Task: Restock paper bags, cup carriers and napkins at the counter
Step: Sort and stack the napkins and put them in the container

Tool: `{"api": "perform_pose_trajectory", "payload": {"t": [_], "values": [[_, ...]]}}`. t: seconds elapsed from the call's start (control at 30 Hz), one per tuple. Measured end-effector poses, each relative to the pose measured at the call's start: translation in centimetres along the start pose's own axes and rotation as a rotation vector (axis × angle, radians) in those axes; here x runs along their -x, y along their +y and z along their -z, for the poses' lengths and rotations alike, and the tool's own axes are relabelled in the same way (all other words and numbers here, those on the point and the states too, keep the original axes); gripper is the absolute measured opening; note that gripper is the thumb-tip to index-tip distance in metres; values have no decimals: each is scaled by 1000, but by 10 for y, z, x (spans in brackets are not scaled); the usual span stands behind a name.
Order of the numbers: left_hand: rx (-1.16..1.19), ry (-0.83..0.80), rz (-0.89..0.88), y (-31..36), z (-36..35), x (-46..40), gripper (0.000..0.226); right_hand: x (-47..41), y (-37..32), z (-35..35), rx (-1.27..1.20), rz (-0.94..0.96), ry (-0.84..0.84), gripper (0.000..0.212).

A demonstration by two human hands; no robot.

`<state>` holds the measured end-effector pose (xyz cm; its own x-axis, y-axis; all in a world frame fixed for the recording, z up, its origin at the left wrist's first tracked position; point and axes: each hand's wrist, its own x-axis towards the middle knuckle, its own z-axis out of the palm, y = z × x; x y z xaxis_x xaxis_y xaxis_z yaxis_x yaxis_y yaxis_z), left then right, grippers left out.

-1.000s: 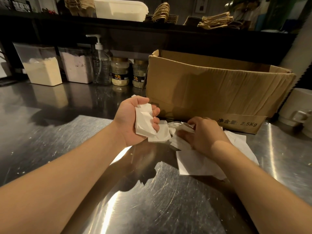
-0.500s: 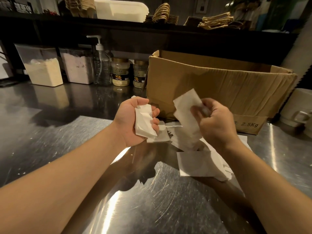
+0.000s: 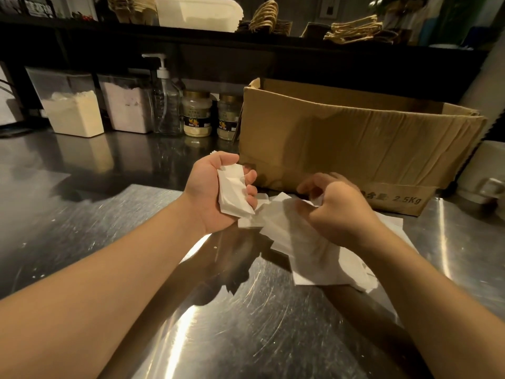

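Note:
My left hand (image 3: 207, 192) grips a small stack of folded white napkins (image 3: 233, 190) just above the steel counter (image 3: 246, 324). To its right, my right hand (image 3: 338, 212) is blurred, its fingers curled and pinching one napkin (image 3: 284, 214) that slopes down to the left. Beneath and around that hand lies a loose pile of white napkins (image 3: 328, 266). An open brown cardboard box (image 3: 355, 143) stands right behind both hands.
Along the back left stand two clear tubs of powder (image 3: 73, 113), a pump bottle (image 3: 166, 105) and two jars (image 3: 196, 113). A white mug (image 3: 483, 173) sits at the right edge. On the dark shelf above are a white tub (image 3: 199, 12) and paper bags with twine handles (image 3: 355, 28).
My right hand picked a napkin off the pile, raised it, and has now come back down towards the pile with it. My left hand stayed put with its stack.

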<state>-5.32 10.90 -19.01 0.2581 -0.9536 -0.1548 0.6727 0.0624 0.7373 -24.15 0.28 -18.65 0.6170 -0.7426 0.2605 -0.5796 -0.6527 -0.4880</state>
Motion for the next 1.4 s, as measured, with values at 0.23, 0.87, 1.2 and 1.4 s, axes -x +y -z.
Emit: {"api": "perform_pose_trajectory", "payload": {"t": [0.23,0.87,1.2,1.4], "values": [[-13,6,1,1,0,0,46,8,-16,-1,350,28,-310,70],[-18,11,13,0,0,0,44,8,-14,-2,371,60,-165,28],[-45,52,1,-2,-3,1,48,9,-12,0,-316,39,197,13],[-137,26,-21,-3,-7,4,25,12,-19,11,-903,-56,-78,8]]}}
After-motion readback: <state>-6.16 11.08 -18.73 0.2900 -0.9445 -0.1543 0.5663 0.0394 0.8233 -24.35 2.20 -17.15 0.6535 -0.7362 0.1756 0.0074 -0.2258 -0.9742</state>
